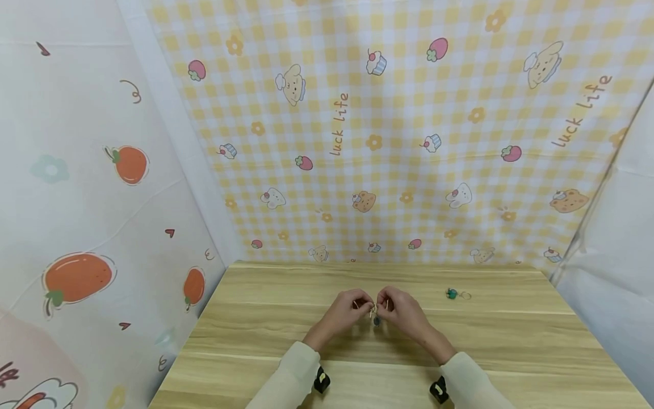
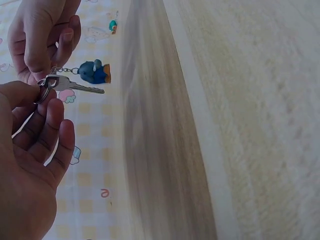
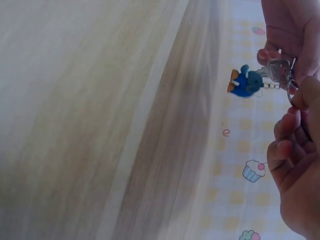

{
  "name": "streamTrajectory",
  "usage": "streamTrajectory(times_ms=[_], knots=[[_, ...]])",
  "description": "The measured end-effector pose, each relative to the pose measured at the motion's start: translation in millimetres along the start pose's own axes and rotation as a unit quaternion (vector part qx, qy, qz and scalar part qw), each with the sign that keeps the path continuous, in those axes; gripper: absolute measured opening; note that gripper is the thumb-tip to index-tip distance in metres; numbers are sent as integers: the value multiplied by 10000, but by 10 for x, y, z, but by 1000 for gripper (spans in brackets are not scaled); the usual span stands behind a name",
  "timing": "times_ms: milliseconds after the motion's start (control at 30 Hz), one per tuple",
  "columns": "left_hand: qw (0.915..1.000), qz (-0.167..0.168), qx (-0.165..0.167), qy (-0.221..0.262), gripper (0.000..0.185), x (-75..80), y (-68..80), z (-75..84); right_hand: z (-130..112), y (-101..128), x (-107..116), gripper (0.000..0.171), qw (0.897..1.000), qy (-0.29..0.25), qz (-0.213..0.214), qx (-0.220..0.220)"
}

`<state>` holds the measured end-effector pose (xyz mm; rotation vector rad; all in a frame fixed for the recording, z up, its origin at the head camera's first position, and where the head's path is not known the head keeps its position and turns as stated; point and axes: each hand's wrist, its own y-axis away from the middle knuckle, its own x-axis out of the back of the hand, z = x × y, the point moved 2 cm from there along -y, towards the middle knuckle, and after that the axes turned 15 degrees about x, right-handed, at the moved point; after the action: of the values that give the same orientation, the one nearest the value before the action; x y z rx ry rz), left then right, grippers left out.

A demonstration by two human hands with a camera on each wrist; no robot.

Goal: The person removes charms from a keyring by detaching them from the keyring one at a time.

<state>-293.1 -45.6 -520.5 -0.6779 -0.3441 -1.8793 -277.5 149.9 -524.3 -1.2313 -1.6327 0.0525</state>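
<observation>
While my left hand point(image 1: 343, 314) pinched one side of a metal ring point(image 3: 288, 93), its key point(image 2: 63, 84) and blue figure charm point(image 2: 91, 71) hung between my hands over the wooden table point(image 1: 255, 324); my right hand point(image 1: 407, 315) pinched the ring too. Farther right, a green charm point(image 1: 452, 293) with a ring lay on the tabletop.

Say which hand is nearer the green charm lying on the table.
Right. In the head view, the right hand is a short way left of the green charm; the left hand is farther left, beyond the right hand.
</observation>
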Motion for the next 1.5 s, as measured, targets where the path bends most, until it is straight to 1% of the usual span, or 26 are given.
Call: streamTrajectory(times_ms=[167, 433, 633, 700, 767, 933, 1000, 1300, 1500], knots=[[10000, 74, -24, 35, 11, 13, -14, 3, 9, 2, -11, 19, 9995, -1, -32, 316], [10000, 56, -4, 7, 10, 21, -10, 25, 7, 21, -17, 18, 9985, -99, -114, 517], [9998, 197, -1, -46, 10, 27, -4, 13, 2, 23, -29, 17, 9975, 133, 13, 689], [9997, 256, 10, -26, 10, 30, 4, 4, 3, 27, -32, 17, 9978, 177, 85, 636], [9996, 296, 13, 24, 11, 32, 12, -3, 2, 30, -28, 16, 9988, 144, 129, 457], [9991, 418, 57, 80, 11, 29, 11, -9, -17, 34, -21, 2, 9994, -234, 186, -185], [9989, 456, 91, 82, 11, 29, 8, -7, -22, 35, -30, 4, 9986, -388, 170, -329], [9988, 486, -67, 94, 9, 5, 9, 5, -41, 19, -63, 12, 9957, -756, 130, -528], [9989, 440, -71, 164, 7, -5, 20, 11, -45, 26, -86, 14, 9963, -763, 111, -389]])
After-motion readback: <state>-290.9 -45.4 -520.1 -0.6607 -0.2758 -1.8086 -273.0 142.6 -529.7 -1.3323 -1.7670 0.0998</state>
